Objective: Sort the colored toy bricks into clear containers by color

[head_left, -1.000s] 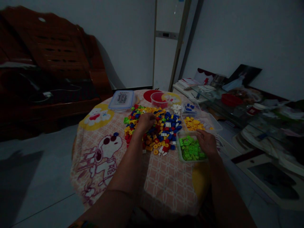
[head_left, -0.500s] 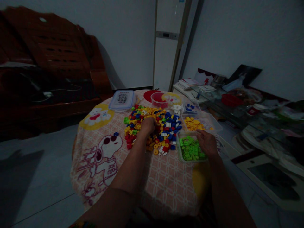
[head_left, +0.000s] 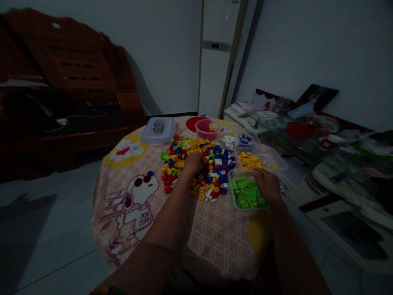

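Observation:
My left hand reaches into a heap of mixed toy building bricks, red, yellow, blue, green and white. Its fingers are curled downward among the bricks; whatever they hold, if anything, is hidden. At the right, my right hand grips the right rim of a clear plastic box, fingers over the edge. Green bricks lie in that box. Just behind it, yellow bricks fill the left part of another clear box.
Blue bricks lie in a small clear container beside a white brick pile. A round clear tub and a blue-rimmed lidded box stand at the back. A patterned cloth covers the round table. A cluttered glass-topped cabinet adjoins the right.
My left hand has shifted slightly to the right and down within the brick heap. My right hand stays on the box of green bricks.

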The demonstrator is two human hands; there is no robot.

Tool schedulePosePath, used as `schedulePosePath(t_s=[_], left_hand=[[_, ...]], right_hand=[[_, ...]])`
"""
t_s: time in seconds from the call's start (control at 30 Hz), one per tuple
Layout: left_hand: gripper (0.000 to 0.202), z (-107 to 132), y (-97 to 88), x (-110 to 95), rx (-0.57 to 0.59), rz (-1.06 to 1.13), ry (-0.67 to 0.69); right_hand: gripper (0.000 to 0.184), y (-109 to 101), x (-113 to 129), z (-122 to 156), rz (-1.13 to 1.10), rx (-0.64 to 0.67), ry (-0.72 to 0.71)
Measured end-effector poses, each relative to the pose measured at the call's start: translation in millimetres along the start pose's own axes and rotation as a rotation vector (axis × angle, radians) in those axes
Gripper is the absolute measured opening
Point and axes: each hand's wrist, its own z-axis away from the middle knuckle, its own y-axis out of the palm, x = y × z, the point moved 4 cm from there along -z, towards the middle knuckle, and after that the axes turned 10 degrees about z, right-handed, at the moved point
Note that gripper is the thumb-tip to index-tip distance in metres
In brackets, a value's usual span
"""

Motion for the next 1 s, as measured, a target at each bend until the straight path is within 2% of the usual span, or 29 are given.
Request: schedulePosePath(t_s=[0.17, 0.37, 0.47, 0.53, 0.7, 0.8, 0.9, 1.0], left_hand=[[0.027, -4.1, 2.9, 1.9, -0.015, 0.031, 0.04], [0.026, -1.2, -13.3, -9.5, -0.068, 0.193, 0.145], [0.023, 3.0, -15.0, -26.5, -0.03, 0.372, 0.241], [0.022, 7.5, -8.4, -44.2, 0.018, 0.492, 0.32], [0.021, 29.5, 25.7, -98.7, 0.203, 0.613, 0.541], [0.022, 43.9, 42.6, -120.5, 0.334, 0.621, 0.616], [0.022, 49.9, 41.8, -125.6, 0.371, 0.609, 0.639], [0.02, 45.2, 23.0, -113.5, 0.292, 0.494, 0.601]], right_hand=[[0.041, 1.3, -0.8, 0.6, 0.012, -0.017, -0.012], [0.041, 2.2, -2.4, 0.2, 0.001, -0.043, -0.035], [0.041, 1.3, -1.6, 0.0, 0.006, -0.031, -0.025], [0.041, 0.8, -0.9, 0.1, 0.005, -0.018, -0.016], [0.042, 0.4, -0.3, 0.7, 0.01, -0.009, -0.013], [0.044, 0.3, -0.3, 0.7, 0.003, 0.008, -0.01], [0.044, -0.5, 0.4, 0.4, 0.002, 0.019, -0.008], [0.043, -1.0, 0.9, 0.4, 0.01, 0.011, -0.008]])
